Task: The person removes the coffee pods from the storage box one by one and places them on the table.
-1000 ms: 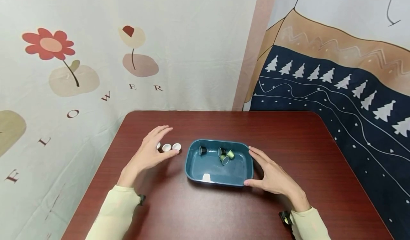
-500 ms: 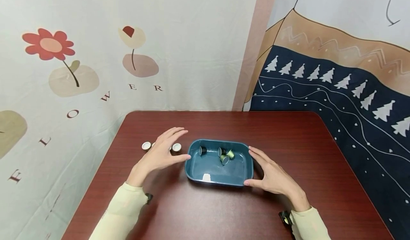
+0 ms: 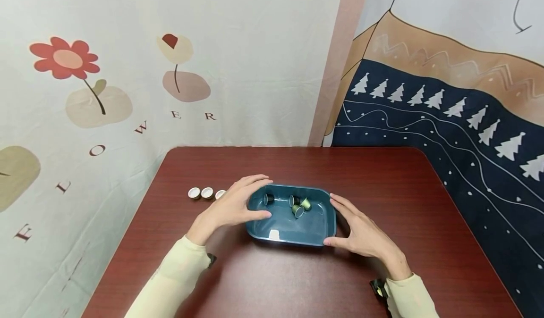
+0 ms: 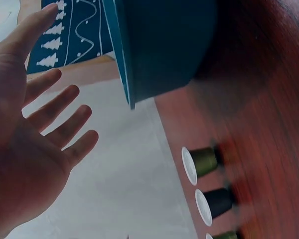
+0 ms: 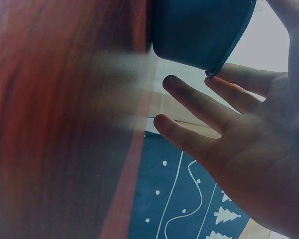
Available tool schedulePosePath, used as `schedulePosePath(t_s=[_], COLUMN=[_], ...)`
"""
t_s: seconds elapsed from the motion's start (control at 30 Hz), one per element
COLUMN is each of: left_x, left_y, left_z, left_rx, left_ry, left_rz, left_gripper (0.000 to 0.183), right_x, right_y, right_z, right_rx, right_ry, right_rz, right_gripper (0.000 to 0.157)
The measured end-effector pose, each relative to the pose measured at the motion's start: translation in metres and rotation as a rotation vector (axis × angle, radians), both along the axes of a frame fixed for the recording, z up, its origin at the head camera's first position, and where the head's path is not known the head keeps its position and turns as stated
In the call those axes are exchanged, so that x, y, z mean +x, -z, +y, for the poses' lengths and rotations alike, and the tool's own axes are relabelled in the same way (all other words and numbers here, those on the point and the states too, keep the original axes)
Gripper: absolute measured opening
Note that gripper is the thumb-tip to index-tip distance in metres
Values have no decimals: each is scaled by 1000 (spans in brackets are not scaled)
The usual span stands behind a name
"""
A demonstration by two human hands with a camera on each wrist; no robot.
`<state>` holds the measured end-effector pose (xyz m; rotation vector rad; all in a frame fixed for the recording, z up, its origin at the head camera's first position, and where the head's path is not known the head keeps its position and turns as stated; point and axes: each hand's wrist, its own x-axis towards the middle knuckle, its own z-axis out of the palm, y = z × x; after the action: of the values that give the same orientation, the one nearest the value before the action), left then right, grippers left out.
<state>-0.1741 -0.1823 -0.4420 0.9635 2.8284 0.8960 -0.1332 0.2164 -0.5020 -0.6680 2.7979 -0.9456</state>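
Observation:
A blue rectangular dish (image 3: pixel 276 235) stands in the middle of the table. Inside it, toward the back, lie black coffee capsules (image 3: pixel 268 199) and green coffee capsules (image 3: pixel 298 211), tipped on their sides. My left hand (image 3: pixel 233 207) is spread over the dish's left end, fingers and thumb extended, nothing in it; the left wrist view shows the palm (image 4: pixel 25 149) apart from the dish (image 4: pixel 159 50). At the right end, my right hand (image 3: pixel 361 233) has fingertips and thumb against the rim, fingers spread; in the right wrist view the fingertips (image 5: pixel 213 79) touch the dish's rim.
Left of the dish, white-topped capsules (image 3: pixel 200 193) stand upright in a row on the red-brown table (image 3: pixel 289 285), partly hidden by my left hand. Printed cloths (image 3: pixel 255 72) hang behind the table's far edge.
My left hand has moved right, from over the row of capsules to the dish's left end, uncovering capsules at the row's left. My right hand and the dish have stayed put.

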Motion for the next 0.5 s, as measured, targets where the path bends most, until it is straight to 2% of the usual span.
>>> schedulePosePath(t_s=[0.3, 0.5], left_x=[-5, -11], left_y=[6, 11], left_z=[19, 24], left_rx=[-80, -154], left_ry=[73, 78], left_rz=[-22, -11], left_gripper=[80, 74], right_x=[-1, -1], right_y=[-1, -1], right_z=[1, 1], right_rx=[6, 8], right_ry=[-3, -6], right_rz=[4, -1], right_gripper=[113, 112])
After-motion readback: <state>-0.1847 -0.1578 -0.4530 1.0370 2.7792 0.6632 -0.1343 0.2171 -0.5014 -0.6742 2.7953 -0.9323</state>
